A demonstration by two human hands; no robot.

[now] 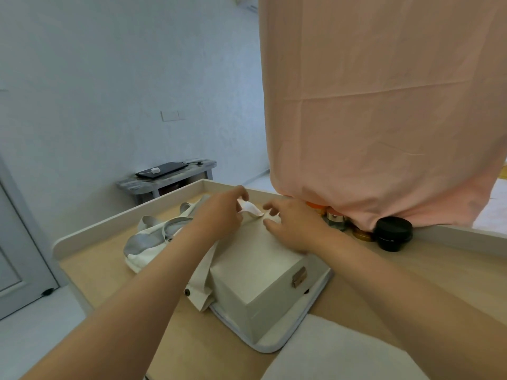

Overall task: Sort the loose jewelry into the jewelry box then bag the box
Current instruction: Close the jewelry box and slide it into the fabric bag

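Cloth of bag (147, 244) seems pinched by left hand (219, 213) and right hand (294, 226) atop closed jewelry box (256, 272).

Pale wall (109, 64), grey bench (137, 184) against it, pink curtain (384, 105) hanging right.

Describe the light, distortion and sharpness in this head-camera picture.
Head view: the wide lens bows the table rim and stretches the forearms; light is soft, cool and even, no glare, only faint shadow beside the box; the box is sharp, the left hand and right hand pinching the bag slightly soft.
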